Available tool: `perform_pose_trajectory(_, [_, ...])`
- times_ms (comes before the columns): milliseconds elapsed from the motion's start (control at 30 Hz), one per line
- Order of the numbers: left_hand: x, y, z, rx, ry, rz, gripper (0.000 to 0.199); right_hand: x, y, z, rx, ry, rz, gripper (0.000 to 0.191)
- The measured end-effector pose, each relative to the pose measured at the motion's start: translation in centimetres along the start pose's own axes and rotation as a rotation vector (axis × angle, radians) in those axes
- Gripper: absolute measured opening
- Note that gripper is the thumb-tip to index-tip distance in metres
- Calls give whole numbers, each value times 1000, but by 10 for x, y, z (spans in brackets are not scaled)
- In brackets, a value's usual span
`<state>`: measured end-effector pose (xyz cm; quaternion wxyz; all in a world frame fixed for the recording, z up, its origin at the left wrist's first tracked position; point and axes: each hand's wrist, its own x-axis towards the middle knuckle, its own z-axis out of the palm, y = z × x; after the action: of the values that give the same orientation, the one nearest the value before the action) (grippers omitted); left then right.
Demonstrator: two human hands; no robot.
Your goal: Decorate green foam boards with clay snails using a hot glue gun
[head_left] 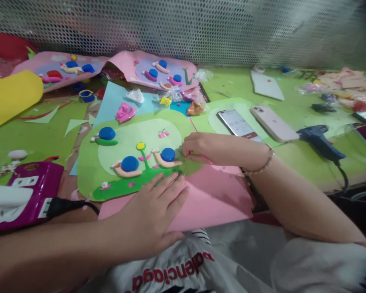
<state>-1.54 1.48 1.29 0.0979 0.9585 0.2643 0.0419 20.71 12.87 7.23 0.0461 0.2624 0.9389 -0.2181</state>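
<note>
Left hand (152,211) open, palm down, fingers spread over the near edge of the green card (87,175), probably to steady it. Right hand (193,148) at the card's right side, fingertips drawn in; a thin pink strand (206,159) shows beside it, but cannot tell whether it's gripped. Card lies front and centre, partly over a pink sheet (222,195), likely for easy reach. On it: blue-shelled snails (129,164), two flanking a yellow flower (140,146), seemingly spaced to avoid crowding. Just behind: wrapped coloured lumps (125,112), presumably handy there. Farther right on the counter (228,83): phones (274,124), then glue gun (319,140).
</note>
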Motion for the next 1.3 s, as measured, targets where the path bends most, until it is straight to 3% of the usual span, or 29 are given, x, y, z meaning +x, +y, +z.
perform_pose_trajectory(133, [0, 0, 0, 10, -8, 0, 71, -1, 5, 11, 17, 28, -24, 16])
perform_pose_trajectory(700, [1, -1, -1, -47, -61, -13, 70, 0, 1, 14, -8, -28, -28, 19])
perform_pose_trajectory(967, [0, -2, -1, -29, -64, -9, 70, -1, 5, 15, -15, 54, -88, 18])
perform_pose_trajectory(1300, [1, 0, 0, -17, -34, -4, 70, 1, -7, 5, 81, -65, -125, 27])
